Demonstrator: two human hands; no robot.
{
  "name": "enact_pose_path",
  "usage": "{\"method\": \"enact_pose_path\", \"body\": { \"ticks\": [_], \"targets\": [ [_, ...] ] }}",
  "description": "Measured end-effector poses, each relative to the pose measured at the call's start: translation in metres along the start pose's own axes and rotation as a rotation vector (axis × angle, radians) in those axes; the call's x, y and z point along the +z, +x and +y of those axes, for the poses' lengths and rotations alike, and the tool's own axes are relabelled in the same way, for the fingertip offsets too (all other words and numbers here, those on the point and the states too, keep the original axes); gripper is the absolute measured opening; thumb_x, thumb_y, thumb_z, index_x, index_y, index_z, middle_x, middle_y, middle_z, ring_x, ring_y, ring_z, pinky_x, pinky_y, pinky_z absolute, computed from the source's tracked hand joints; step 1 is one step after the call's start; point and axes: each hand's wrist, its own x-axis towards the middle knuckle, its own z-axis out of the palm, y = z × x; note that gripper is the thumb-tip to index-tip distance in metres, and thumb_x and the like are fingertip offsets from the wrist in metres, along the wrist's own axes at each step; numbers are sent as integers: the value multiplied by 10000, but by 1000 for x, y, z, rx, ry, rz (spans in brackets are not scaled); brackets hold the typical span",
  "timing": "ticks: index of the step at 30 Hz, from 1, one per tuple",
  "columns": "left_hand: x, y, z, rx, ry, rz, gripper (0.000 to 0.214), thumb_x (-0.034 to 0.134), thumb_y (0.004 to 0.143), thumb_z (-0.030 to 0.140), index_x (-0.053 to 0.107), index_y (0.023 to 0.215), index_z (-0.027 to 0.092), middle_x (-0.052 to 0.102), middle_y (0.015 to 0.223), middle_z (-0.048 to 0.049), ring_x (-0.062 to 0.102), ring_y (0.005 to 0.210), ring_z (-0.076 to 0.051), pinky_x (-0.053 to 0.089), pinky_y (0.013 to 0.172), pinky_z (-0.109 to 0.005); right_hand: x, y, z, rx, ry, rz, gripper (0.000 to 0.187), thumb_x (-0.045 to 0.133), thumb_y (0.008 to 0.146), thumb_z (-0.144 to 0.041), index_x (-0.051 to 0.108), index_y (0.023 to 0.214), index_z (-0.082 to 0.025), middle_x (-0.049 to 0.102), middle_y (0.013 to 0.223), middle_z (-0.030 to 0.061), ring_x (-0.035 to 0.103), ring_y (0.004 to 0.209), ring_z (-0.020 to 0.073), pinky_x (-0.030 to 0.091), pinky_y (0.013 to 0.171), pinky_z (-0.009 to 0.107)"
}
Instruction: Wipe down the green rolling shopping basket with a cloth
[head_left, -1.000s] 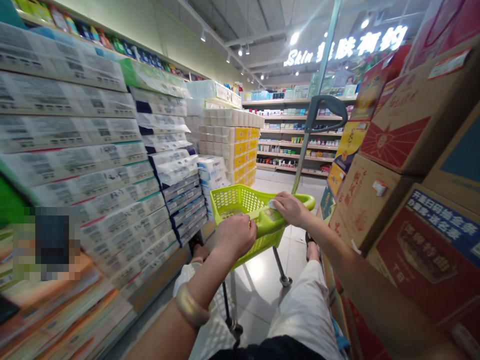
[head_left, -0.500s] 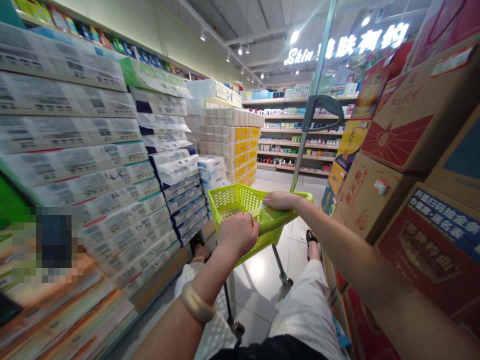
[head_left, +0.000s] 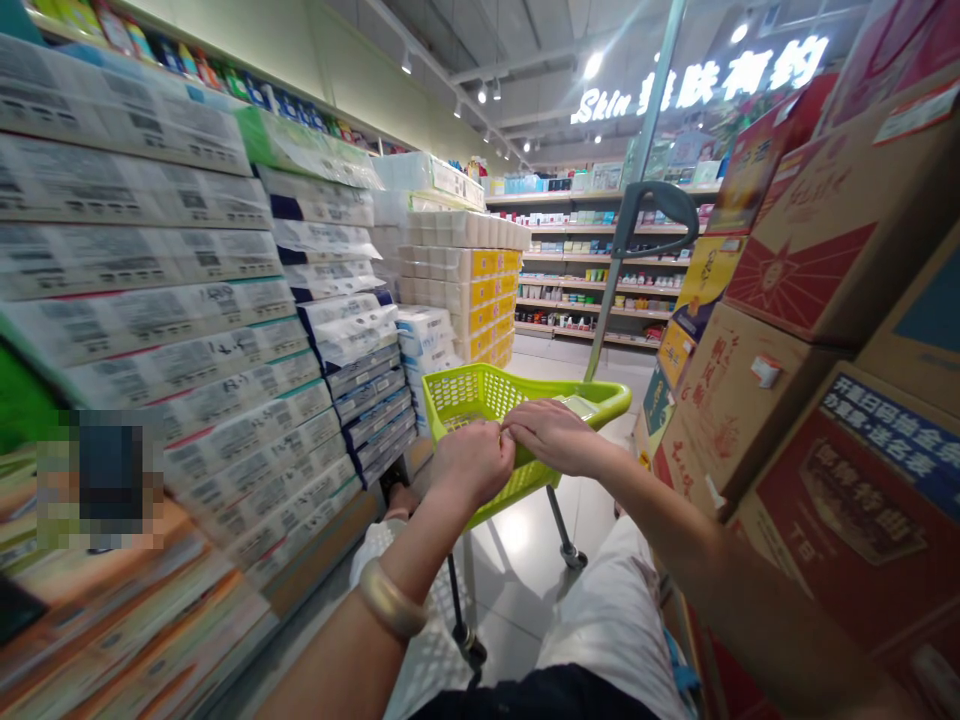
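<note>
- Left hand [head_left: 474,462]: fingers clenched around the cart handle [head_left: 612,398].
- Right hand [head_left: 553,436]: laid over cart handle, touching left hand; cannot tell whether its fingers grip.
- Cart [head_left: 523,485]: directly ahead, between packs [head_left: 217,295] and boxes [head_left: 750,375].

The left hand [head_left: 471,462], below a bangle [head_left: 390,598], grips the handle of a green cart [head_left: 517,488], while the right hand [head_left: 551,436] lies over the handle just beside it. Wrapped packs [head_left: 202,250] are stacked to the left, cartons [head_left: 750,375] to the right, with shelves [head_left: 581,259] and a lit sign [head_left: 742,78] beyond.
</note>
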Motion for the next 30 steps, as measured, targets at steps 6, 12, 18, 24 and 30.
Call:
{"method": "enact_pose_path", "body": {
  "ticks": [6, 12, 18, 24, 30],
  "targets": [
    [-1, 0, 1, 5, 2, -16, 391, 278, 902, 309, 645, 891, 176, 686, 910, -100, 658, 815, -239, 471, 687, -339, 7, -23, 40, 198, 45, 311, 341, 363, 949, -348, 671, 1047, -239, 696, 1050, 39, 619, 985, 195, 440, 907, 339],
    [0, 0, 0, -4, 12, -27, 390, 282, 902, 319, 641, 901, 169, 680, 922, -112, 655, 819, -243, 469, 695, -346, 29, -29, 24, 280, -15, 532, 308, 388, 936, -315, 661, 1060, -242, 677, 1112, 53, 571, 1101, 221, 341, 1031, 428],
    [1, 0, -6, 30, 27, -3, 391, 274, 905, 311, 640, 904, 174, 678, 902, -102, 653, 829, -248, 469, 694, -350, 36, -37, 8, 23, -9, 435, 308, 404, 931, -276, 609, 1161, -271, 632, 1212, 19, 498, 1219, 196, 297, 1079, 412],
    [0, 1, -4, 8, 22, -25, 388, 290, 903, 319, 650, 892, 175, 674, 905, -95, 647, 847, -227, 462, 710, -325, 34, -41, 61, 370, 10, 723, 366, 325, 945, -339, 650, 1058, -213, 663, 1103, 70, 525, 1160, 239, 341, 1030, 457],
    [1, 1, -4, 26, 30, -18, 379, 297, 897, 315, 650, 903, 176, 672, 900, -96, 648, 820, -240, 464, 696, -343, 49, -36, 19, 235, -10, 694, 305, 356, 939, -289, 625, 1073, -239, 653, 1135, 39, 494, 1201, 216, 246, 1088, 445]
  ]
}}
